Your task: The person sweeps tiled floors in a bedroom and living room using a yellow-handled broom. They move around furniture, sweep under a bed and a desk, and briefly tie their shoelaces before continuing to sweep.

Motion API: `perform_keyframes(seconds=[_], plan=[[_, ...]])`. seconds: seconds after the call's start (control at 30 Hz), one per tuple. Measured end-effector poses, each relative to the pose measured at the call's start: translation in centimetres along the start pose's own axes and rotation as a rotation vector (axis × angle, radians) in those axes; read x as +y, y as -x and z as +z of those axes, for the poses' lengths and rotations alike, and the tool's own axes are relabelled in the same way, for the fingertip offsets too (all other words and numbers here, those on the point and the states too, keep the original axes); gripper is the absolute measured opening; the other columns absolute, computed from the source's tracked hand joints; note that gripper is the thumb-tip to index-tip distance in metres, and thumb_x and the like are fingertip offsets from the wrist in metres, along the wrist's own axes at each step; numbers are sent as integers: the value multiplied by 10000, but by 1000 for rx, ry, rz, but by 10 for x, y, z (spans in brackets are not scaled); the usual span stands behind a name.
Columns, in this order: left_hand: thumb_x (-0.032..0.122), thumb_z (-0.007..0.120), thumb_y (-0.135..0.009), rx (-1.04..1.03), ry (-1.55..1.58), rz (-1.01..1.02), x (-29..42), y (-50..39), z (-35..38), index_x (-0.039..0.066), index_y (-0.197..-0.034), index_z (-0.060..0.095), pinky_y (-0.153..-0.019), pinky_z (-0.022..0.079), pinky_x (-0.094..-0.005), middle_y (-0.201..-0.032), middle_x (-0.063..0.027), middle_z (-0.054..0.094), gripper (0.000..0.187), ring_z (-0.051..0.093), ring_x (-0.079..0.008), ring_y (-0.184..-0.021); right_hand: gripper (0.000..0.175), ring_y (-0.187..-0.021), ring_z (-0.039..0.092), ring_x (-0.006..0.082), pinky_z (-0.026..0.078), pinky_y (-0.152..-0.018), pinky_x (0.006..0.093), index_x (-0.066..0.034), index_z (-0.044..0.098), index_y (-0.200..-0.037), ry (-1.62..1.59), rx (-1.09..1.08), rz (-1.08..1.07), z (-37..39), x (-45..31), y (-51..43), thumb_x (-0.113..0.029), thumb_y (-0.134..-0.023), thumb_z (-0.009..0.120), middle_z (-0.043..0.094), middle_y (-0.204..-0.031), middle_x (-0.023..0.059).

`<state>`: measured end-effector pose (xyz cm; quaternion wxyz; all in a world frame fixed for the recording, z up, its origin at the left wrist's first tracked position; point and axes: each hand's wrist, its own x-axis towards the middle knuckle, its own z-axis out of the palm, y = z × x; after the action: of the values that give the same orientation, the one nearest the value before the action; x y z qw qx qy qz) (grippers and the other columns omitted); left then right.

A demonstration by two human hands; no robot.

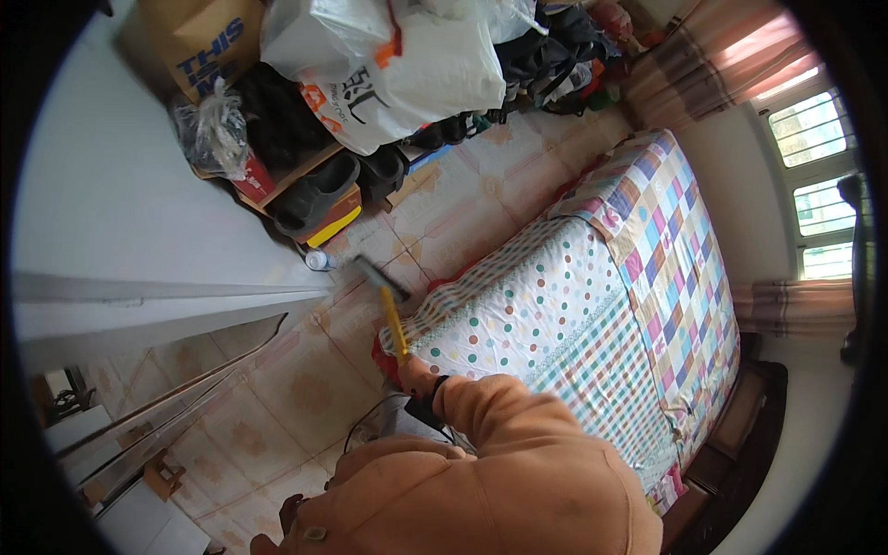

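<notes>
My right hand (415,375) grips the yellow handle of a broom (393,322). The broom's blurred head (380,277), grey with dark bristles, is low over the tiled floor between the bed and the shoes. A black band circles my right wrist. Beside that wrist is a black device (423,413) with a thin cable. My left arm seems to bend across my front. Only a small patch of skin (460,452) shows there, perhaps my left hand, and its fingers are hidden. A white capped container (318,260) stands on the floor left of the broom head.
A bed (527,305) with checked and dotted covers fills the right. Black shoes (319,191) on boxes, a white plastic bag (423,76) and a brown paper bag (201,41) crowd the far wall. A white door or panel edge (173,302) juts in from the left.
</notes>
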<state>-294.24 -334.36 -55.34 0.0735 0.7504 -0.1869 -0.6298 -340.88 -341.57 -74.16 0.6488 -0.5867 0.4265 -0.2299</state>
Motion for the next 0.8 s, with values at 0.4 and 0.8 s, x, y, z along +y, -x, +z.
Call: perform_keyframes(seconds=[0.4,0.8], plan=[[231,582,-829,14,253,114,-61,93,-31,22,-1145,506,-796,463,-336,-1002,-98,615,387,594,-192,-936,165,-446,446,182,370,-381,359,-90,481,-696,-265,255,500,-5,-78,27,-179,-831,448,436,-545,29],[176,535,-855,355,840,33,-306,149,-102,45,-1117,513,-736,469,-302,-971,-72,618,294,606,-180,-885,112,-420,414,190,338,-368,336,-86,547,-794,-7,-243,794,257,-72,-115,-151,-852,476,446,-553,47]])
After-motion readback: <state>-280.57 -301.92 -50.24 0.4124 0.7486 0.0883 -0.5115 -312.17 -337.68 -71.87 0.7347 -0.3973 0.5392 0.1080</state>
